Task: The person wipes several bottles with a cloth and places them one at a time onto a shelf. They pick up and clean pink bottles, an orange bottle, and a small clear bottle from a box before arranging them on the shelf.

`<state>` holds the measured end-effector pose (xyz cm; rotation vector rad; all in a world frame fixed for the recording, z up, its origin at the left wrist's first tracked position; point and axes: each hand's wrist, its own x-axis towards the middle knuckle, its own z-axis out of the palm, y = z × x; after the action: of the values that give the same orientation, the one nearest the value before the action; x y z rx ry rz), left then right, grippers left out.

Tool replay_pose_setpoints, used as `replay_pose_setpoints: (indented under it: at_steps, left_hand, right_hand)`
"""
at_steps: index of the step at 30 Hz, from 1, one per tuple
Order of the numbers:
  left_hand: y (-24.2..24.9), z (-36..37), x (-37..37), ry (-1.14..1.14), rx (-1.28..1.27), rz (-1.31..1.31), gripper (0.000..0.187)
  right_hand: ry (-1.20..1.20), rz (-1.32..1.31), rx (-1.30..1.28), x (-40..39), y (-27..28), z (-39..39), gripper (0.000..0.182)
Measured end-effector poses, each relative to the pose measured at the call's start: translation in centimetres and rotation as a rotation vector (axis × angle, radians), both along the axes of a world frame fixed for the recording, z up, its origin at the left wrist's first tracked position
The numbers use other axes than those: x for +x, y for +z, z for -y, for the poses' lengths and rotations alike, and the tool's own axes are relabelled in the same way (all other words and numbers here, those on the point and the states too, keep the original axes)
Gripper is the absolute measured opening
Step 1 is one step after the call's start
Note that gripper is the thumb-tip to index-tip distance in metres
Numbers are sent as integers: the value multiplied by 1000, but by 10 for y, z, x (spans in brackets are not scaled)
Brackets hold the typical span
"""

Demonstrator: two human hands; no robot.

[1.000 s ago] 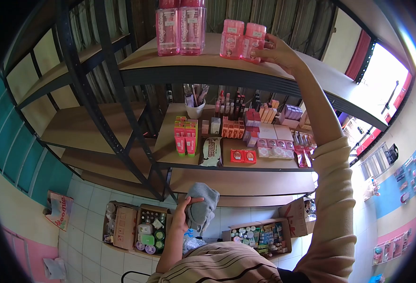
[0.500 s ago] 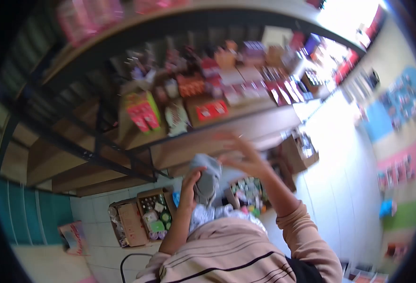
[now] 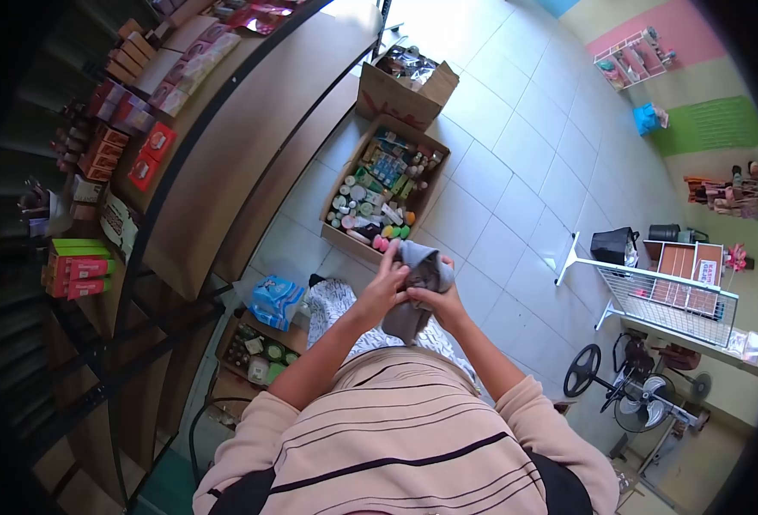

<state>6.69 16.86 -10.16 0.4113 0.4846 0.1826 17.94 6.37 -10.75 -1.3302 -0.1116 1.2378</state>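
A crumpled grey cloth is held in front of my body, folded over with a darker hollow between my hands. My left hand grips its left side, fingers bent against the fabric. From the right, my right hand pinches it with the thumb across the front. Just beyond the cloth sits an open cardboard box filled with small bottles, jars and packets. Some fingertips are hidden behind the cloth.
On the left, a shelf unit carries boxed cosmetics. Another carton stands beyond the filled box. Near my left arm are a blue package and a box of jars. A white wire rack and a fan stand right.
My view has turned right, away from the shelf front toward the floor boxes. My right hand, apart from the cloth before, now grips it together with my left.
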Motion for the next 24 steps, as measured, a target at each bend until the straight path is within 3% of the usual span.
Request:
replay_pose_setpoints:
  at_steps: [3, 7, 8, 9, 11, 16, 21, 24]
  left_hand:
    - [-16, 30, 27, -252, 312, -149, 56]
    - [-41, 80, 66, -370, 480, -210, 42]
    - [-49, 98, 79, -302, 519, -227, 34]
    - [-57, 113, 92, -300, 506, -294, 30]
    - [-77, 143, 119, -284, 451, -414, 27]
    - [-103, 188, 179, -343, 406, -472, 25]
    - [-122, 170, 212, -305, 478, -513, 24]
    - [-152, 142, 221, -181, 535, -567, 22]
  right_hand:
    - [-27, -118, -44, 30, -15, 49, 58]
    - [-134, -293, -107, 66, -21, 124, 38]
    - [-118, -460, -215, 82, -52, 163, 27]
    - [-177, -511, -180, 94, -45, 184, 25]
    - [-255, -686, -8, 120, -77, 245, 26]
    - [-521, -650, -12, 165, -65, 295, 34]
    - [-524, -681, 150, 204, -66, 273, 44]
    - [-487, -730, 115, 229, -86, 252, 44]
